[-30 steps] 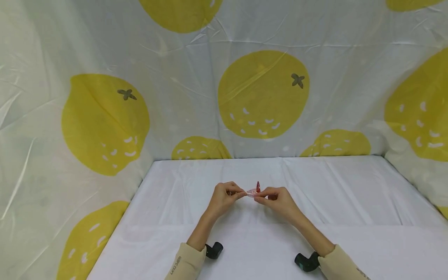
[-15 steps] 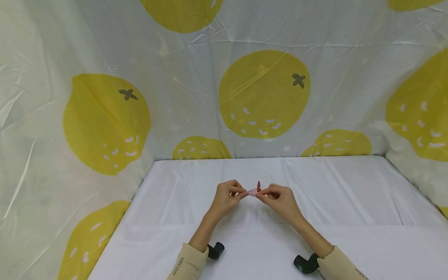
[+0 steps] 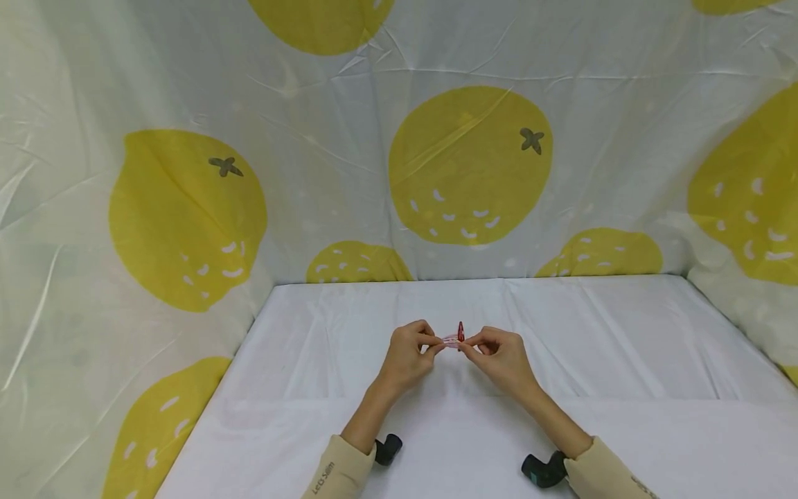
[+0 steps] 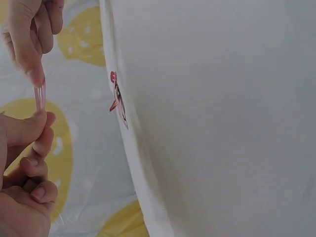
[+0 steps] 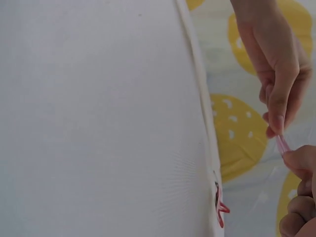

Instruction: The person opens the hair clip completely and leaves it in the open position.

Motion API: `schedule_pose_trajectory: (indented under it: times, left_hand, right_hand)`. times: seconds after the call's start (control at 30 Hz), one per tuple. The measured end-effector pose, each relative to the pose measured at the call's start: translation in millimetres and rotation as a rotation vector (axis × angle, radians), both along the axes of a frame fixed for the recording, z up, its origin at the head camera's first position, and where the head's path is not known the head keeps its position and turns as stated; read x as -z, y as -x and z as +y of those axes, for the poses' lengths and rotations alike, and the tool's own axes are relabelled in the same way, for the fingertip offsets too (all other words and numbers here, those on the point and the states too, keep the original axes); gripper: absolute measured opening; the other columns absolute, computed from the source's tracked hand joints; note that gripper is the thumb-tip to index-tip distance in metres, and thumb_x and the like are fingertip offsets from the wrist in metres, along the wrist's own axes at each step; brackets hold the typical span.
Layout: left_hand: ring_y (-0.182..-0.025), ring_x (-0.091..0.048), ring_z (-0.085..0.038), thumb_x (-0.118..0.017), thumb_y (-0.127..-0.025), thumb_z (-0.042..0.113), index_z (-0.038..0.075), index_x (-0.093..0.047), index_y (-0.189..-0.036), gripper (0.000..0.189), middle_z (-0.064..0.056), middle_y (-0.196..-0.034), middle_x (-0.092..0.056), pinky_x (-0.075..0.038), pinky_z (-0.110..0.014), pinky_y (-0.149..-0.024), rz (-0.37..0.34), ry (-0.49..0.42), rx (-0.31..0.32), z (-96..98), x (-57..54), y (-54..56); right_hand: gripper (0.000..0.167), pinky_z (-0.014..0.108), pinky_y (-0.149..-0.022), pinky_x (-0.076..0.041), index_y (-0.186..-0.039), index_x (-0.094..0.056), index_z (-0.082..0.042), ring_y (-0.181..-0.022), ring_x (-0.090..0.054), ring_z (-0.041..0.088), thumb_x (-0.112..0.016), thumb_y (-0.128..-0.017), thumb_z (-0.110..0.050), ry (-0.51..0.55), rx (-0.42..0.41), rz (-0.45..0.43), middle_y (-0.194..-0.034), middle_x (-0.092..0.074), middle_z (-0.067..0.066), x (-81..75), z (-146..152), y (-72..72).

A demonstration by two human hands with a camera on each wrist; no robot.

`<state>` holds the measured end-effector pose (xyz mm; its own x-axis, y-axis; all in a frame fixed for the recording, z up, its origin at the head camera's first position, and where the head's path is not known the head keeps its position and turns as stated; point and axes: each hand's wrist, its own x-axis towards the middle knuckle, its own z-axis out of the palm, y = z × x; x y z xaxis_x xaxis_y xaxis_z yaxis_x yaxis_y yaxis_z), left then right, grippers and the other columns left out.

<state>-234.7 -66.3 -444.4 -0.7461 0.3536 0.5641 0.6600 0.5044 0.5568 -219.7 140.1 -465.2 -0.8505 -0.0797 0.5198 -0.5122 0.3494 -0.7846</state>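
A pink snap hair clip [image 3: 451, 341] with long slits is stretched level between my two hands, above the table. The fingertips and thumb of my left hand [image 3: 406, 355] pinch its left end. At the other end, my right hand [image 3: 503, 356] pinches the clip between thumb and forefinger. Up close in the left wrist view, only the middle of the pink clip [image 4: 40, 98] shows, its ends covered by fingers. Just behind it on the table lies a red hair clip [image 3: 460, 330]; in the left wrist view a dark piece overlaps this red clip [image 4: 113, 105].
A white cloth covers the table [image 3: 623, 346], with soft folds running toward the back. Lemon-printed sheeting [image 3: 349, 173] hangs behind and along both sides. Black wrist-worn cameras [image 3: 544, 470] stick out near the beige sleeves [image 3: 339, 471].
My left hand has shifted slightly to the right and the right hand's grip has edged right along the pink hair clip. Both hands keep pinching it; the red clip stays put.
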Motion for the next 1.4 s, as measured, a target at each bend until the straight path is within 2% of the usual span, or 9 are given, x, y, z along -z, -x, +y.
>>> schedule_pose_trajectory:
  times: [0.13,0.23,0.53,0.67,0.77,0.93,1.17,1.3,1.4]
  left_hand:
    - [-0.061,-0.046,-0.009,-0.083,-0.083,-0.002,0.000,-0.082,-0.080,0.004,-0.005,-0.073,-0.065,-0.037,-0.016,-0.054,-0.020,0.002,-0.011,-1.7,0.4,1.6]
    - [-0.062,-0.044,-0.005,-0.083,-0.084,0.000,-0.001,-0.082,-0.081,0.004,-0.005,-0.073,-0.064,-0.037,-0.016,-0.054,-0.022,0.009,-0.006,-2.8,0.8,2.6]
    - [-0.063,-0.045,-0.009,-0.083,-0.085,0.004,-0.003,-0.081,-0.082,0.009,-0.005,-0.074,-0.065,-0.035,-0.015,-0.056,-0.060,0.030,-0.011,-2.2,-0.5,2.0]
    - [-0.064,-0.047,-0.011,-0.083,-0.083,0.000,0.000,-0.083,-0.085,0.002,-0.005,-0.075,-0.066,-0.035,-0.014,-0.056,-0.071,0.031,-0.020,-1.6,0.3,2.6]
    - [-0.063,-0.048,-0.013,-0.083,-0.081,-0.005,0.002,-0.083,-0.086,0.008,-0.005,-0.074,-0.066,-0.034,-0.014,-0.056,-0.070,0.022,-0.023,-1.5,-0.8,1.9]
    - [-0.064,-0.048,-0.012,-0.083,-0.082,-0.005,0.002,-0.083,-0.086,0.008,-0.004,-0.075,-0.066,-0.034,-0.015,-0.057,-0.074,0.020,-0.022,-1.9,-1.5,1.7]
    - [-0.063,-0.046,-0.010,-0.080,-0.083,-0.007,0.002,-0.083,-0.083,0.009,-0.005,-0.076,-0.065,-0.034,-0.016,-0.056,-0.081,0.019,-0.016,-3.7,-0.9,2.4]
    - [-0.062,-0.047,-0.011,-0.081,-0.083,-0.006,0.001,-0.082,-0.082,0.008,-0.006,-0.075,-0.065,-0.034,-0.016,-0.056,-0.069,0.027,-0.009,-3.1,-0.6,6.2]
    - [-0.062,-0.047,-0.012,-0.080,-0.084,-0.006,0.000,-0.082,-0.082,0.006,-0.008,-0.075,-0.065,-0.034,-0.016,-0.056,-0.057,0.043,-0.005,-0.5,-1.6,13.1]
  right_hand:
    - [0.011,0.021,-0.049,-0.028,-0.084,-0.082,-0.011,-0.058,-0.034,0.000,-0.086,-0.080,-0.002,0.000,-0.015,0.010,-0.059,-0.040,-0.006,-1.4,1,-0.3]
    - [0.010,0.021,-0.049,-0.029,-0.084,-0.083,-0.011,-0.058,-0.034,0.000,-0.087,-0.080,-0.003,0.008,-0.009,0.000,-0.059,-0.040,-0.006,-2.0,1,-0.7]
    - [0.009,0.019,-0.049,-0.029,-0.082,-0.084,-0.013,-0.057,-0.035,0.001,-0.090,-0.078,-0.010,0.031,0.023,-0.071,-0.058,-0.042,-0.004,-1.1,3,-0.6]
    - [0.009,0.019,-0.049,-0.029,-0.083,-0.084,-0.013,-0.057,-0.035,0.002,-0.091,-0.077,-0.011,0.043,0.031,-0.087,-0.057,-0.043,-0.003,-2.0,3,-0.7]
    - [0.009,0.019,-0.049,-0.029,-0.083,-0.084,-0.014,-0.057,-0.035,0.002,-0.091,-0.077,-0.012,0.048,0.034,-0.101,-0.058,-0.044,-0.004,-2.7,4,-0.5]
    - [0.008,0.019,-0.051,-0.030,-0.084,-0.084,-0.014,-0.058,-0.037,0.003,-0.090,-0.079,-0.014,0.037,0.047,-0.137,-0.059,-0.045,-0.005,-2.3,4,0.4]
    - [0.007,0.019,-0.055,-0.038,-0.091,-0.084,-0.010,-0.065,-0.044,0.006,-0.085,-0.085,-0.014,-0.020,0.071,-0.222,-0.070,-0.060,0.001,-3.0,4,1.4]
    - [0.009,0.020,-0.053,-0.034,-0.092,-0.084,-0.010,-0.064,-0.043,0.006,-0.085,-0.086,-0.017,-0.038,0.084,-0.283,-0.071,-0.058,0.001,-5.6,4,4.1]
    - [0.011,0.021,-0.052,-0.030,-0.091,-0.084,-0.010,-0.062,-0.040,0.006,-0.085,-0.086,-0.019,-0.032,0.107,-0.331,-0.069,-0.054,-0.001,-8.1,4,9.3]
